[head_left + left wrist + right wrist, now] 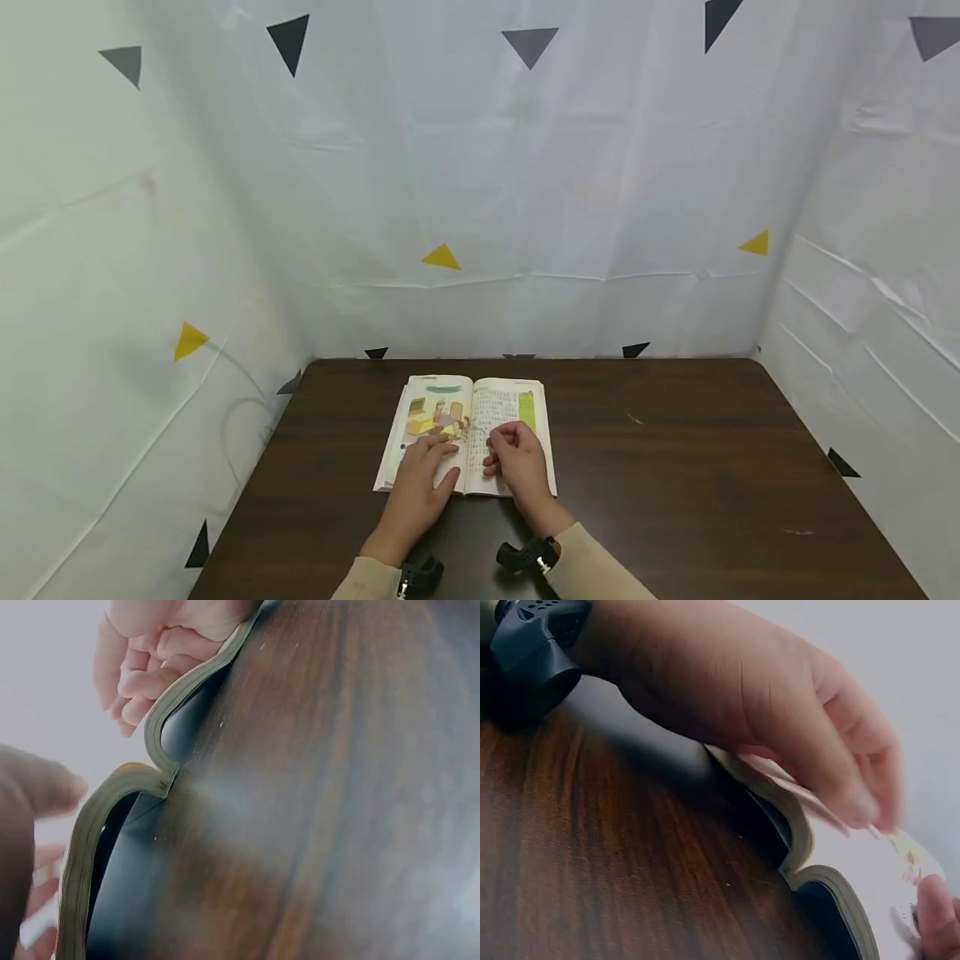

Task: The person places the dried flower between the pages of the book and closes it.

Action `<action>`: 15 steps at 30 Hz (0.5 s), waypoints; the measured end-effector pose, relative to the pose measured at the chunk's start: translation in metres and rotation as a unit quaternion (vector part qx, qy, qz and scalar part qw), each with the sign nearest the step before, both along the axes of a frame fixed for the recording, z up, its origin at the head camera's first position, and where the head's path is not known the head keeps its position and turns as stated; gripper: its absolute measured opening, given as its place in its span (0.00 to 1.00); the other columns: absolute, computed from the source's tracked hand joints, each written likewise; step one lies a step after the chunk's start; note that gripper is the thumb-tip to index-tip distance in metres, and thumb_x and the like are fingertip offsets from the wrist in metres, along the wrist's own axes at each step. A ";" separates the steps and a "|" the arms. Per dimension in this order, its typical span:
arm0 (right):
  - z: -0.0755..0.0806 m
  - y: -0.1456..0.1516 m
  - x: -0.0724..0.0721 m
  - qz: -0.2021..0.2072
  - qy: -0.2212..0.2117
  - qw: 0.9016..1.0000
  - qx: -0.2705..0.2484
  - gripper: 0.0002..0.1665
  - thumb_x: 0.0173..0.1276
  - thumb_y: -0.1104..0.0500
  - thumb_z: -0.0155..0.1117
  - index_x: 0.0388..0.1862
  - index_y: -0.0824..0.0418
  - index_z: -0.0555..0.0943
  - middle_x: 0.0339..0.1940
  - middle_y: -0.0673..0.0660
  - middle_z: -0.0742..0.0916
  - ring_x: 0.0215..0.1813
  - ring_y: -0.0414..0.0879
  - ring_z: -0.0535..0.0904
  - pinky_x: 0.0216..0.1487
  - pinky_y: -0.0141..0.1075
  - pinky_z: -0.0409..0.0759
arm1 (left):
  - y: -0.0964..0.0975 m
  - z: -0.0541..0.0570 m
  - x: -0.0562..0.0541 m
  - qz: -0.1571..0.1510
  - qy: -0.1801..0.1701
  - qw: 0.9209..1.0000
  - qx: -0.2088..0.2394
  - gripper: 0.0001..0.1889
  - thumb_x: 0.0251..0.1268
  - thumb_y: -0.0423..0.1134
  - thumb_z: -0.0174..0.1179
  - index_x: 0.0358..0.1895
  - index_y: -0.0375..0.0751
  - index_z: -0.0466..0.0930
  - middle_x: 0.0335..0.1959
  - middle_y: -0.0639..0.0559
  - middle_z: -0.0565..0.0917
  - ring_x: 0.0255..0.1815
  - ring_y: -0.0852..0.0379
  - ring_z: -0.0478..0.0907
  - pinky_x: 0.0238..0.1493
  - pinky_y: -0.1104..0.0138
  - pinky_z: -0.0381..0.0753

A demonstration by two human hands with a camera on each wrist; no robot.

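An open book (480,483) lies on the dark wooden table, a coloured classroom picture on its left page and lines of print with a green block on its right. My left hand (423,479) rests on the lower part of the left page, fingers spread and thumb toward the spine. Over the right page is my right hand (519,462), its fingers curled and the thumb (855,802) close to the index fingertip. Nothing shows between those fingertips. In the left wrist view, the book's thick page edges (184,690) arch up on both sides of the spine.
The brown wooden table (675,467) extends well to the right of the book. White sheeting (525,183) with black, grey and yellow triangles encloses the back and sides. Each wrist wears a dark camera band (528,554), under light beige sleeves (596,567).
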State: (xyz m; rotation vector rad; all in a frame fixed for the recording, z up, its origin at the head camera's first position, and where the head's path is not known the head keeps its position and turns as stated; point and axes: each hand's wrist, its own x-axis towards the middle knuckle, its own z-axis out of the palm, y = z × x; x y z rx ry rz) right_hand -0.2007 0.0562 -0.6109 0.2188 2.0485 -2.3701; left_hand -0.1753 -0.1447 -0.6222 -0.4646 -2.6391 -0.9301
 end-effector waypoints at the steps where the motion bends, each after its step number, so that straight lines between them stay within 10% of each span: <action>1: 0.000 0.001 0.000 0.002 -0.001 1.000 0.005 0.12 0.86 0.58 0.61 0.52 0.68 0.81 0.42 0.65 0.88 0.29 0.48 0.88 0.29 0.40 0.92 | 0.000 0.000 0.000 0.034 -0.006 0.999 -0.005 0.19 0.73 0.45 0.73 0.62 0.46 0.86 0.69 0.44 0.81 0.72 0.40 0.77 0.73 0.40 0.75; 8: 0.003 0.010 -0.003 0.077 -0.010 0.997 0.007 0.20 0.88 0.57 0.55 0.53 0.73 0.85 0.40 0.66 0.91 0.25 0.44 0.85 0.26 0.35 0.88 | 0.000 0.007 0.008 0.238 -0.091 0.965 -0.066 0.43 0.74 0.66 0.65 0.68 0.27 0.73 0.68 0.26 0.71 0.69 0.28 0.67 0.65 0.35 0.71; 15: 0.006 0.012 0.002 0.135 -0.025 0.988 0.076 0.19 0.86 0.54 0.58 0.50 0.66 0.91 0.26 0.54 0.84 0.18 0.41 0.78 0.17 0.31 0.78 | -0.002 0.015 0.014 0.306 -0.110 0.939 -0.113 0.50 0.73 0.72 0.61 0.58 0.15 0.74 0.51 0.22 0.71 0.52 0.27 0.68 0.49 0.39 0.74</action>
